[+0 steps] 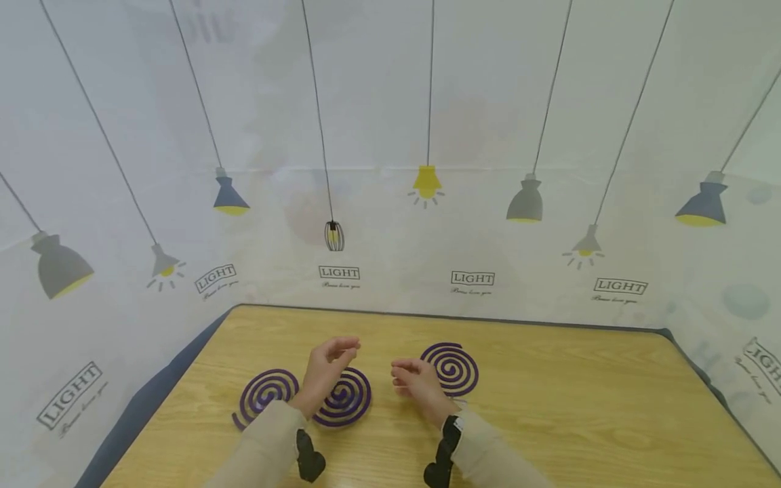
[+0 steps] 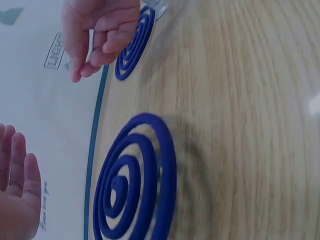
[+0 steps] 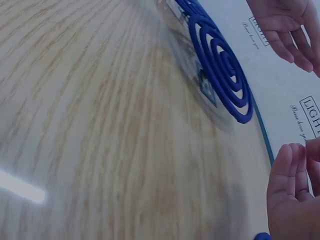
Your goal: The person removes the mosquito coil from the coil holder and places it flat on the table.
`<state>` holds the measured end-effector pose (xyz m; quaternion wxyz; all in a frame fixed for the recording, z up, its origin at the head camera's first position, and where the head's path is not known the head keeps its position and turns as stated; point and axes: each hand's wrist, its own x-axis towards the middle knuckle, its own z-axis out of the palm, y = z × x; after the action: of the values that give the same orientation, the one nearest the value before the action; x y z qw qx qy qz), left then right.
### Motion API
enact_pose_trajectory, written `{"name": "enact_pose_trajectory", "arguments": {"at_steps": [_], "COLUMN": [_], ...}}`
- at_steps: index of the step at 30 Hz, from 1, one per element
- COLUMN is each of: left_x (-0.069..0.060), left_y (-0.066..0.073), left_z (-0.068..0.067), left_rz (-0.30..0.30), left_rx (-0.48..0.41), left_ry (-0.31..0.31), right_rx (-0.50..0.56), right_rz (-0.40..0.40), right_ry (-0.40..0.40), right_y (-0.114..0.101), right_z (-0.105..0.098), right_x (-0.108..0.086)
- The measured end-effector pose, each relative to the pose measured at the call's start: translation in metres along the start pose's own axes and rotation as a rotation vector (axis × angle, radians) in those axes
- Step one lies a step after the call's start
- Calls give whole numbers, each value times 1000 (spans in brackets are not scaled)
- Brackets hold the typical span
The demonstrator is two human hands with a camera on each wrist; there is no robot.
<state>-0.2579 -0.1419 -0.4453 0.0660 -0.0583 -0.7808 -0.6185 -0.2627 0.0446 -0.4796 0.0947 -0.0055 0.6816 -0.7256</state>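
Three dark purple mosquito coils are set out over the wooden table: a left coil [image 1: 266, 398], a middle coil [image 1: 342, 394] and a right coil [image 1: 451, 368]. My left hand [image 1: 329, 371] hovers above the middle coil, fingers loosely bent, holding nothing. Close to the right coil, my right hand [image 1: 419, 388] is also raised and bare, partly covering that coil's left edge. The two palms roughly face each other with a gap between. In the right wrist view the middle coil [image 3: 229, 66] sits raised on a small clear stand [image 3: 206, 87].
The wooden table [image 1: 579, 400] has a dark blue edge and meets a pale wall sheet [image 1: 390, 291] printed with lamps and "LIGHT" labels. Another small clear stand [image 2: 159, 7] shows by the right coil in the left wrist view. Black straps circle both wrists.
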Motion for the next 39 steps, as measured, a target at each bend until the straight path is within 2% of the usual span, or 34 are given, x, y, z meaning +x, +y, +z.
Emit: {"name": "enact_pose_trajectory", "arguments": {"at_steps": [4,8,11,14,18,21,24,28,31,32,33,35,38,39], "left_x": [4,7,7,6,3,0,-1,-5,-6,-7,-6,-7,-10,-10], "left_y": [-8,-19,-28,-33,-37,-39,-43,-41,-44,-46,-53,-54,-52,-50], "left_z": [-12,-29,-40,-47,-49,-48,-46,-43,-43,-44,-45,-46,-46,-45], "left_rz": [-40,-42,-34,-39,-86,-124,-134,-99,-18,33,60,92,54,10], "left_rx": [29,99,146,185,213,195,181,208,213,207,206,193,194,202], "left_ry": [58,119,142,117,80,73,67,52,30,15,-2,-33,-58,-54], "right_rx": [-23,-29,-35,-45,-53,-44,-29,-9,-2,0,2,3,8,7], "right_rz": [-9,-27,-24,-19,-40,-51,-41,-14,-7,-7,-8,-10,-9,-7], "right_ry": [9,24,33,40,36,30,22,3,-14,-20,-24,-29,-36,-39], "right_y": [7,14,17,21,25,25,25,25,27,27,27,27,28,28], "right_z": [10,20,26,30,32,34,36,36,36,37,37,37,38,38], "right_x": [3,6,6,6,5,4,3,2,2,2,1,1,1,1]}}
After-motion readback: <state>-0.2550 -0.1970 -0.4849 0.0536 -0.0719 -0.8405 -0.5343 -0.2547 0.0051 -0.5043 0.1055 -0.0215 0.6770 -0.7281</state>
